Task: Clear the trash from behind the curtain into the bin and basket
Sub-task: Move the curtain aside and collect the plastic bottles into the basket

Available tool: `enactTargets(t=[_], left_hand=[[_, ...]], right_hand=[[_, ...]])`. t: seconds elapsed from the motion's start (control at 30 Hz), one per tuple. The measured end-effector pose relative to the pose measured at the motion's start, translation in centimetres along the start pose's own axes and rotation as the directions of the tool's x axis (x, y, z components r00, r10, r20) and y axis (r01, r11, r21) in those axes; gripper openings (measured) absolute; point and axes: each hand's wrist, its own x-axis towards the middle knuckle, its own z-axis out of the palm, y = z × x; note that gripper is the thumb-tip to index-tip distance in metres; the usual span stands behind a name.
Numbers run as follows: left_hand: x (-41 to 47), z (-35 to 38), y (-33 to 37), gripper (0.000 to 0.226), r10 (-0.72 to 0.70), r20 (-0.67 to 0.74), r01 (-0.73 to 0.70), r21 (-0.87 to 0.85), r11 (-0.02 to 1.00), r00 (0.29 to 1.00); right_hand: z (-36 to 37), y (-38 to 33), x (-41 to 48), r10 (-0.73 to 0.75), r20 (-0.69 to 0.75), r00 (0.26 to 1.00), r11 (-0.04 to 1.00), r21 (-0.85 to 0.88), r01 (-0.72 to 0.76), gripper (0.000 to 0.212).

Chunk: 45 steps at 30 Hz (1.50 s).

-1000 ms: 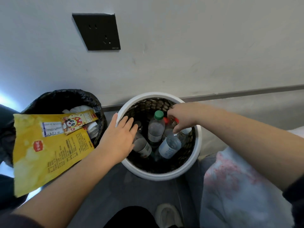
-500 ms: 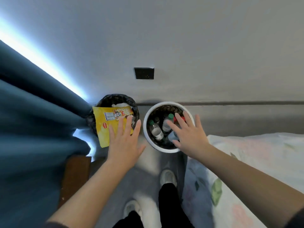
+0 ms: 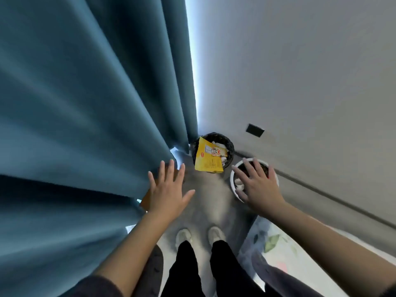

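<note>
Wrapper [image 3: 209, 160] overhanging bin [image 3: 231, 146], ahead of spread, empty left hand [image 3: 169, 189], looks light, crinkly; pinch its loose edge. Right hand [image 3: 259, 185] empty too.

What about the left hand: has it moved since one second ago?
Yes. The left hand left the white basket rim and went left, toward the blue curtain.

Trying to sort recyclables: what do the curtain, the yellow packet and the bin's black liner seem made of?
Curtain: thick matte teal fabric, hanging in soft deep folds. Yellow packet: probably printed plastic film or coated paper; flat, creased. Black liner: likely thin plastic; its edge looks crinkled.
</note>
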Motion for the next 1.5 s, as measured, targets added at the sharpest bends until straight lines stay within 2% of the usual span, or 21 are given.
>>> enactTargets(t=[0.13, 0.27, 0.37, 0.47, 0.6, 0.87, 1.03, 1.17, 1.27, 1.37, 1.5], left_hand=[[-5.4, 0.1, -1.8, 0.078, -0.219, -0.079, 0.213, -0.077, 0.974, 0.972], [-11.4, 1.6, -3.1, 0.081, -0.463, -0.090, 0.444, -0.177, 0.879, 0.882], [-15.9, 3.3, -3.8, 0.082, -0.618, -0.066, 0.593, -0.217, 0.775, 0.783], [-20.5, 4.9, -4.4, 0.081, -0.749, -0.037, 0.713, -0.280, 0.643, 0.661], [-26.5, 6.9, -5.2, 0.076, -0.861, -0.073, 0.795, -0.351, 0.494, 0.503], [-42.4, 11.7, -8.4, 0.079, -0.981, -0.017, 0.876, -0.446, 0.181, 0.194], [-54.8, 16.0, -10.4, 0.074, -0.997, 0.058, 0.887, -0.462, 0.021, 0.053], [-62.3, 19.4, -10.9, 0.075, -0.993, 0.114, 0.895, -0.439, -0.073, -0.025], [-65.7, 21.4, -11.3, 0.076, -0.982, 0.178, 0.879, -0.454, -0.144, -0.069], [-68.5, 23.7, -12.5, 0.075, -0.976, 0.202, 0.870, -0.463, -0.172, -0.086], [-72.0, 26.8, -15.7, 0.079, -0.956, 0.279, 0.898, -0.391, -0.201, -0.092]], right_hand=[[-3.3, -1.9, 1.3, -0.136, -0.050, 0.989, 0.990, -0.048, 0.134, 0.067], [-4.0, -5.2, 2.3, -0.324, -0.079, 0.943, 0.946, -0.047, 0.321, 0.073], [-4.3, -9.7, 2.4, -0.471, -0.036, 0.881, 0.882, -0.052, 0.469, 0.073], [-4.4, -15.3, 1.1, -0.617, -0.011, 0.787, 0.785, -0.075, 0.614, 0.071], [-3.9, -22.6, -2.1, -0.763, 0.004, 0.646, 0.645, -0.047, 0.762, 0.068], [-1.6, -36.7, -13.6, -0.916, 0.075, 0.395, 0.396, -0.008, 0.918, 0.074], [1.7, -45.8, -24.0, -0.962, 0.138, 0.235, 0.244, 0.046, 0.969, 0.075], [4.4, -51.1, -30.7, -0.971, 0.207, 0.124, 0.133, 0.031, 0.991, 0.077], [5.8, -53.9, -33.6, -0.966, 0.247, 0.080, 0.088, 0.024, 0.996, 0.076], [7.6, -56.5, -35.4, -0.955, 0.294, 0.042, 0.048, 0.012, 0.999, 0.079], [10.5, -61.0, -36.3, -0.928, 0.373, 0.009, -0.003, -0.032, 0.999, 0.080]])
